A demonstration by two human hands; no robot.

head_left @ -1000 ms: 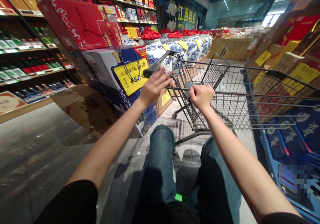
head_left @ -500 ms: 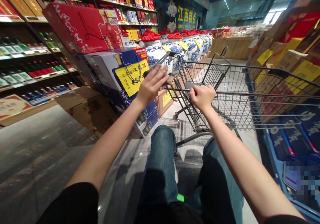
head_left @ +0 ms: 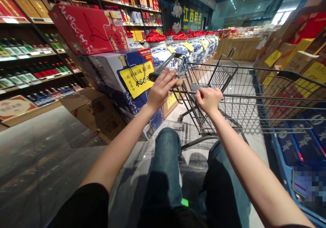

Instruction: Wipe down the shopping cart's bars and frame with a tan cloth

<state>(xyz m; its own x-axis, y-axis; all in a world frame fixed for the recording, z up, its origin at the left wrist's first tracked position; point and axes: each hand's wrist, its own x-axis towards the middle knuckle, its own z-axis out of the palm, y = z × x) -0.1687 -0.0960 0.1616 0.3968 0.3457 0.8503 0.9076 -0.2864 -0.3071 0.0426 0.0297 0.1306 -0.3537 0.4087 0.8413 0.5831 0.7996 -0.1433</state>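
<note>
A black wire shopping cart (head_left: 244, 114) stands in front of me, turned toward the right. My left hand (head_left: 163, 88) rests on its dark handle (head_left: 163, 67), the fingers stretched out over it rather than wrapped round. The underside of that hand is hidden. Closed in a fist, my right hand (head_left: 210, 99) grips the near upper rim of the cart beside a grey flat piece (head_left: 200, 86). Through the wires, the part of the basket that shows has no goods I can make out.
Left of the cart are stacked blue boxes (head_left: 102, 68) with a red box (head_left: 89, 29) on top, and a cardboard carton (head_left: 99, 116). Blue-and-white jars (head_left: 161, 55) line the far side. Boxes (head_left: 305, 71) and a blue pallet (head_left: 287, 173) stand right. Bottle shelves (head_left: 33, 56) fill the left wall.
My left hand has slid slightly right and down, showing more of the handle's end. The right hand keeps its grip on the rim. The whole view has shifted a little.
</note>
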